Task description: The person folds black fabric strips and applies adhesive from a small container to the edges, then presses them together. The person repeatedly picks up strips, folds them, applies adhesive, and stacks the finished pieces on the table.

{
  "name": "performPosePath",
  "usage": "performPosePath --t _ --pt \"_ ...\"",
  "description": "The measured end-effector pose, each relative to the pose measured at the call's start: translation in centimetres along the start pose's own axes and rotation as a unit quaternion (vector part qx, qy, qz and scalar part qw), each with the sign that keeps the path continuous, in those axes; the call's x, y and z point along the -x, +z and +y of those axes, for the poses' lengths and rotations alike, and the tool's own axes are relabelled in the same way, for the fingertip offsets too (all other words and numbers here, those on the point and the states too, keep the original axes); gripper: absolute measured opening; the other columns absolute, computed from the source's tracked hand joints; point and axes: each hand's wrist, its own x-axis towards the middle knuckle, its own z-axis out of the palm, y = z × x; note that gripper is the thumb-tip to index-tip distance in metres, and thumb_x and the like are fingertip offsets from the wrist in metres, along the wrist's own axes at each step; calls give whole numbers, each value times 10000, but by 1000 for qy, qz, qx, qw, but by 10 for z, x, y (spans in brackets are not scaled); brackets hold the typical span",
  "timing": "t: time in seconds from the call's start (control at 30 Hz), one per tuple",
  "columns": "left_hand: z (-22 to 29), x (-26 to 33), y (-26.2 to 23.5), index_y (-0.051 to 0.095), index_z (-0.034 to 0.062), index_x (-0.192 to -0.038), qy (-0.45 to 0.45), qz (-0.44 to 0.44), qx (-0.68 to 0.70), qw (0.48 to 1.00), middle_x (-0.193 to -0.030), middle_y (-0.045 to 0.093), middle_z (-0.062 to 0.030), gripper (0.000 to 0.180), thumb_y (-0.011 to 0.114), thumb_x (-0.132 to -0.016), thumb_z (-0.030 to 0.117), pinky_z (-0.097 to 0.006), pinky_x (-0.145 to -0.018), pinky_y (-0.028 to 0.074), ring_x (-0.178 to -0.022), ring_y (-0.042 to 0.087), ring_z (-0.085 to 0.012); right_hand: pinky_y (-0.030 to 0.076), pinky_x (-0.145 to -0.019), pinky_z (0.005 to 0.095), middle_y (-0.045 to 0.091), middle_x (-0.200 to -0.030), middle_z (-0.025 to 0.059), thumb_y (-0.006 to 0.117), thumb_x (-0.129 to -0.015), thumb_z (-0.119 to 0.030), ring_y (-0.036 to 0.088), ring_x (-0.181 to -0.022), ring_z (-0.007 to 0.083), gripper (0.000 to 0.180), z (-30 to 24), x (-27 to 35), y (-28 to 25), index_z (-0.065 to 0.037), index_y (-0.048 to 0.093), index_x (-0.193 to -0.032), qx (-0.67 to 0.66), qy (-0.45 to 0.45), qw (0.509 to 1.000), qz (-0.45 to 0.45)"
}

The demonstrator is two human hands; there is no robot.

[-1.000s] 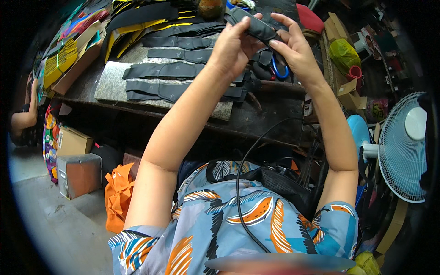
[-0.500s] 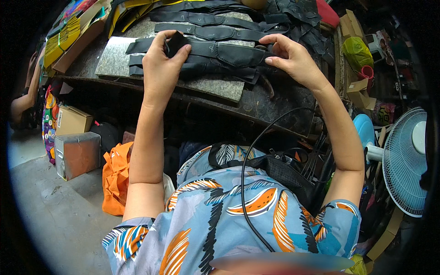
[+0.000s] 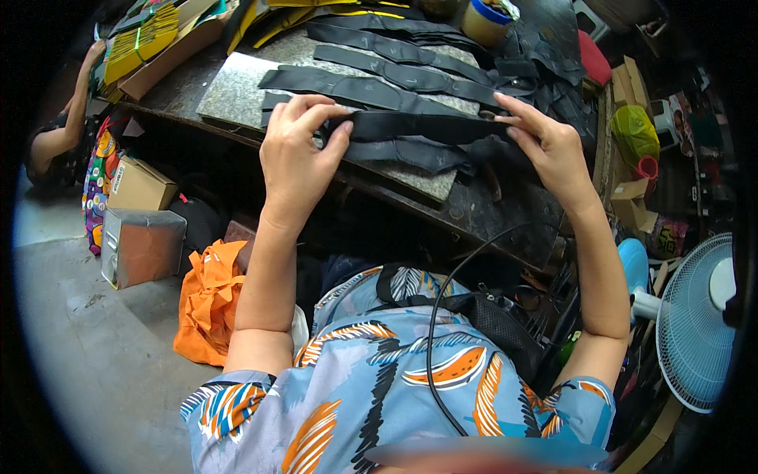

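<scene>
A black leather-like strap [image 3: 426,126] is stretched crosswise between my two hands, lifted a little over the work board. My left hand [image 3: 302,158] pinches its left end between thumb and fingers. At the other end, my right hand [image 3: 553,154] closes thumb and forefinger on the strap's tip. Just below it lies another black strap [image 3: 410,154] with a wider middle. Farther back, more stitched black straps [image 3: 347,85] rest in slanting rows on a speckled grey slab [image 3: 229,88], some with pale marks.
A dark bench [image 3: 505,209] carries the slab. Black scraps [image 3: 549,59] and a blue-rimmed tub [image 3: 488,22] are at its back right. Yellow bundles [image 3: 146,39] stand back left, near another person's arm [image 3: 77,95]. A fan [image 3: 695,316] is at right; a cable [image 3: 442,292] hangs before me.
The strap between my hands has been raised and turned, now showing a plain face in front of the marked strap. Both hands have come nearer; the view has shifted slightly.
</scene>
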Motion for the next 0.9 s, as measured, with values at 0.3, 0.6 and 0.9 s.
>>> performPosePath --t 0.3,0.6,0.9 --pt "-11 -1 -5 735 84 -883 -83 -32 28 996 -858 625 -67 138 749 -748 111 -348 -759 488 -858 607 -258 469 -715 235 594 -793 11 652 -878 -6 539 -732 82 383 1 -16 3 -99 622 -1249 -112 93 988 -46" --pt "-39 -17 -11 730 -4 -948 -122 -103 166 973 -791 648 -4 154 710 -839 103 -231 -631 437 -673 533 -76 425 -717 185 570 -862 -19 593 -860 24 515 -766 44 399 11 -36 -3 -71 608 -1248 -181 83 978 -59" --pt "-49 -64 -27 658 17 -1001 -238 10 418 877 -740 645 -21 141 638 -925 134 -221 -547 456 -608 597 -84 417 -721 174 563 -844 -37 673 -888 -60 515 -781 32 379 -14 -59 -29 -71 604 -1260 -279 51 957 -59"
